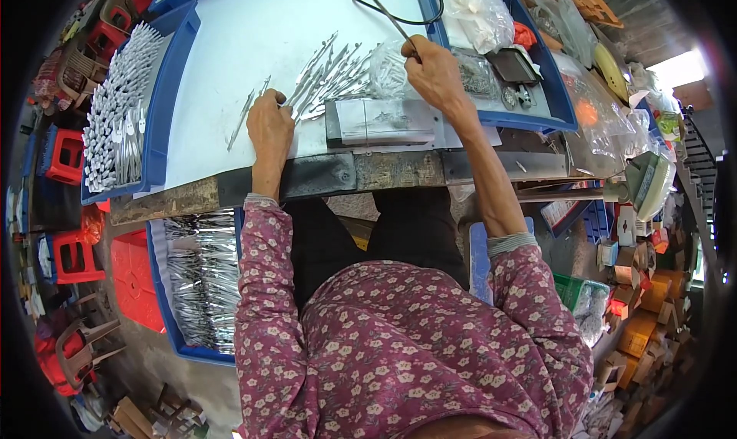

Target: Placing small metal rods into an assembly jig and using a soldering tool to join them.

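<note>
My left hand (271, 128) rests on the white work surface with its fingers curled together; what they hold, if anything, is hidden. Beside it lie a few thin silver metal strips (244, 118). My right hand (437, 78) is closed round a thin dark rod (393, 20) that points up and to the left. Between the hands, a loose pile of slim silver metal pieces (326, 78) spreads over the white sheet. A clear plastic bag of small parts (390, 69) lies at the pile's right end. In front of it sits a dark block with a pale top (384, 122).
At the left stands a blue tray (165, 109) packed with slim, pale-ended pieces. A blue bin of silver metal pieces (207, 285) is below the table edge. Another blue tray (530, 122) holds bags and a dark dish at right. A black cord loop (441, 9) lies at the back.
</note>
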A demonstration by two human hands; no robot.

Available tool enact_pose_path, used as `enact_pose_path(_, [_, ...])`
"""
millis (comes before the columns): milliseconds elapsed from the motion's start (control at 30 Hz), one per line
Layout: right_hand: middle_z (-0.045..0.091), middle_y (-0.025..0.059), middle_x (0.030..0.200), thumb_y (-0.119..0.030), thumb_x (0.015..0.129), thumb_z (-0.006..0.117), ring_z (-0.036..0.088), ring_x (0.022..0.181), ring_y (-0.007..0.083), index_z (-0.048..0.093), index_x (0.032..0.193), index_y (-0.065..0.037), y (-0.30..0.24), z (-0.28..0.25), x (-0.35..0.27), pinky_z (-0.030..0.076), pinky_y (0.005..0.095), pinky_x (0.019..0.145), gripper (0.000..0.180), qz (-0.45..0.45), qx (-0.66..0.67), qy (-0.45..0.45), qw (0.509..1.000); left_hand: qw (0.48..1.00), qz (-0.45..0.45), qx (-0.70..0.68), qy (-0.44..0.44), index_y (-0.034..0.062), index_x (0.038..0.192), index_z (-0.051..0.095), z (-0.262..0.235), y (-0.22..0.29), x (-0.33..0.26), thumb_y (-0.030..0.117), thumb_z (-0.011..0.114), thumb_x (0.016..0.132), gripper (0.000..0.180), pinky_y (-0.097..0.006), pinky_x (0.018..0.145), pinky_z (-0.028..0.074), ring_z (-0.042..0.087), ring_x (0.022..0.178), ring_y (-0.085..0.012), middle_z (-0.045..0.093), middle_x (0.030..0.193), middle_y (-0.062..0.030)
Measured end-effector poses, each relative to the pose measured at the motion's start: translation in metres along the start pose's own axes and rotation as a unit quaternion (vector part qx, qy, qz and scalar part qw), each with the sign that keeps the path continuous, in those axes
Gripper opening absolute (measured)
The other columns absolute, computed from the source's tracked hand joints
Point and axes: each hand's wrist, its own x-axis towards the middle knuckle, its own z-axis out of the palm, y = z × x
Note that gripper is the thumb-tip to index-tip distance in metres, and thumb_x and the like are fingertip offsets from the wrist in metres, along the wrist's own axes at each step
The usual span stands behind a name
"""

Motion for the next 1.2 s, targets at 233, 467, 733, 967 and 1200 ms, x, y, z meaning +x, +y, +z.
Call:
enact_pose_path(233, [0.062, 0.0201, 0.087, -0.008, 0.075, 0.05, 0.061, 0.082, 0.0358, 0.062, 0.09, -0.002, 0.024, 0.03, 0.009, 0.048, 0.0443, 0.073, 0.02, -0.032, -0.152, -0.081, 0.984, 0.992, -0.022, -0.079, 0.091, -0.0021, 0.083, 0.059, -0.013, 0.007, -0.014, 0.002, 0.058, 0.073, 0.011, -0.04, 0.069, 0.044, 0.057, 0.076, -0.034, 0.059, 0.08, -0.0184])
enact_pose_path(467, [0.059, 0.0235, 0.088, -0.005, 0.077, 0.048, 0.06, 0.082, 0.0404, 0.061, 0.089, -0.002, 0.019, 0.037, 0.008, 0.048, 0.0466, 0.071, 0.019, -0.031, -0.214, -0.109, 0.97, 0.976, -0.068, -0.146, 0.149, -0.0029, 0.086, 0.059, -0.025, 0.012, -0.029, 0.003, 0.059, 0.076, 0.011, -0.036, 0.068, 0.046, 0.059, 0.076, -0.0296, 0.061, 0.083, -0.0168])
enact_pose_path(733, [0.059, 0.0197, 0.086, -0.008, 0.076, 0.053, 0.058, 0.079, 0.0372, 0.059, 0.086, -0.005, 0.017, 0.027, 0.004, 0.045, 0.0435, 0.07, 0.012, -0.02, -0.22, -0.089, 0.971, 0.934, -0.081, -0.305, 0.165, -0.0031, 0.092, 0.061, -0.054, 0.031, -0.037, 0.002, 0.062, 0.08, 0.013, -0.021, 0.07, 0.044, 0.055, 0.077, -0.0092, 0.061, 0.083, -0.0043])
enact_pose_path(967, [0.062, 0.0169, 0.076, -0.012, 0.07, 0.057, 0.061, 0.07, 0.0308, 0.062, 0.083, -0.001, 0.02, 0.011, -0.002, 0.047, 0.0389, 0.065, 0.017, -0.001, -0.08, -0.073, 0.994, 0.888, -0.06, -0.442, 0.111, -0.003, 0.09, 0.062, -0.062, 0.065, -0.043, -0.001, 0.063, 0.079, 0.011, -0.02, 0.067, 0.044, 0.055, 0.074, -0.0079, 0.061, 0.081, -0.0031])
enact_pose_path(1200, [0.055, 0.001, 0.062, -0.008, 0.074, 0.063, 0.048, 0.051, 0.0052, 0.062, 0.085, 0.005, 0.009, -0.01, -0.022, 0.038, 0.0199, 0.046, 0.016, 0.118, 0.254, -0.092, 0.956, 0.86, -0.072, -0.504, 0.005, -0.0015, 0.091, 0.062, -0.046, 0.085, -0.052, 0.0, 0.064, 0.079, 0.012, -0.019, 0.069, 0.044, 0.055, 0.075, -0.0065, 0.061, 0.083, -0.0019])
